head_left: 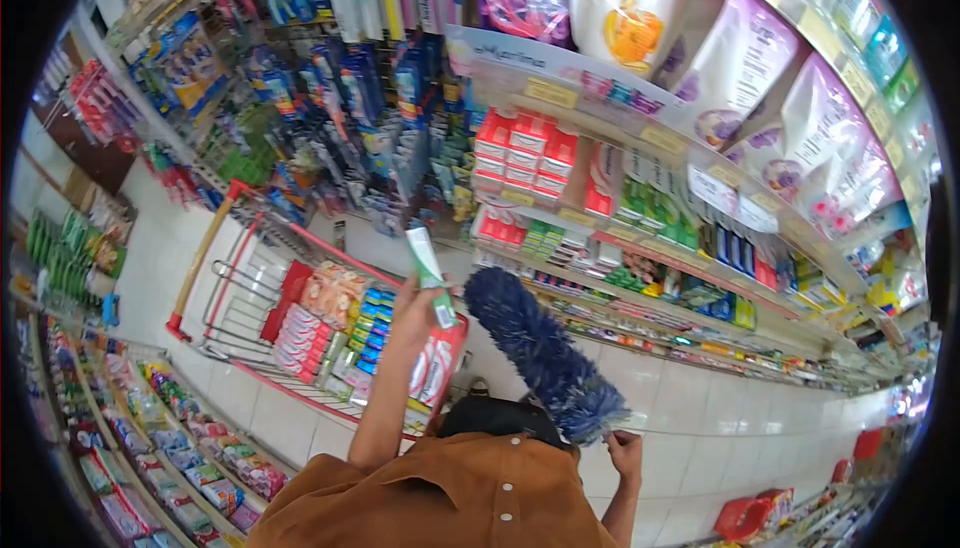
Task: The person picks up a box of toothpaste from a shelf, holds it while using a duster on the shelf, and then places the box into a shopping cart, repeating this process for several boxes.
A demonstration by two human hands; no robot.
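Note:
My left hand (pixel 412 320) is closed around a slim green and white carton (pixel 430 276), which looks like a toothpaste box, held upright over the shopping cart's side. Down by my right hip, my right hand (pixel 625 453) grips the end of a fluffy dark blue duster (pixel 540 353); its handle is mostly hidden. The duster's head points up and left, toward the shelf. Below my left hand, the shopping cart (pixel 345 403) holds stacked red and white cartons (pixel 302 340), blue and yellow packs (pixel 372 328) and orange-patterned packs (pixel 335 293).
Ahead stands a shelf (pixel 590 216) with red and white boxes (pixel 525 153) and green cartons (pixel 655 203), large pouches (pixel 640 18) above. Toothbrush packs (pixel 365 88) hang at the back left. More stocked shelves (pixel 150 428) line the lower left. A red basket (pixel 745 516) sits at the lower right.

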